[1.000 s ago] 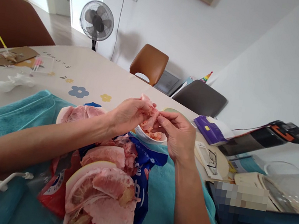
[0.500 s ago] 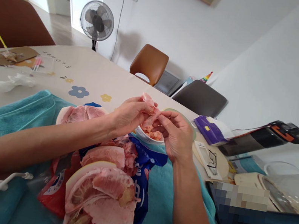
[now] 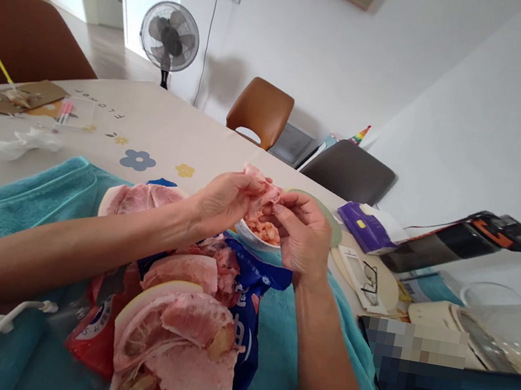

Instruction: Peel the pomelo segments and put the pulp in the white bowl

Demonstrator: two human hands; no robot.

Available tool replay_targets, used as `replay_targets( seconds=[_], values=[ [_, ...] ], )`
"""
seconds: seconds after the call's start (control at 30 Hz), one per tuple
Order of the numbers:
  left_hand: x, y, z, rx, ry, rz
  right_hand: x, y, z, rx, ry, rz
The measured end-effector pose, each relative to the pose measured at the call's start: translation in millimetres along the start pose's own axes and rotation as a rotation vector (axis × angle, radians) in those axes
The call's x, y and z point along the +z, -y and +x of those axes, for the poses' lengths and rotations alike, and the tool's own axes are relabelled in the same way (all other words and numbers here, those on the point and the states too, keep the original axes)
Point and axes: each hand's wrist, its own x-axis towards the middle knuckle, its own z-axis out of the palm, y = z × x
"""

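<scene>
Pink pomelo segment held in the air, pinched from both sides, directly over a white bowl. Left hand grips its left end, fingers curled narrow around the flesh. Right hand meets it from the right, fingers closed on the segment's edge, thumb side hidden. The hands nearly touch across the piece.

The bowl holds loose bits of pink flesh and sits at the far edge of a teal towel. Nearer the person, on the towel: a blue printed plastic bag carrying a large opened pomelo, pith and membrane exposed, and more pieces behind it.

The towel lies on the counter, which has a flower-print cover. Toward the counter's right edge: a purple tissue pack and a pair of glasses.
</scene>
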Motion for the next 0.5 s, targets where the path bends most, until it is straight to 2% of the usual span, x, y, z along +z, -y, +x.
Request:
replay_targets(
  seconds=[0.2, 0.37, 0.5],
  values=[
    [3.5, 5, -3, 0.072, -0.107, 0.060, -1, -3, 1, -0.074, -0.009, -0.162],
    [6.9, 6, -9, 0.116, -0.059, 0.173, 2, -4, -2, -0.098, -0.058, -0.380],
    [9.0, 7, -13, 0.097, -0.090, 0.252, 1, -6, -4, -0.113, -0.102, -0.571]
  ],
)
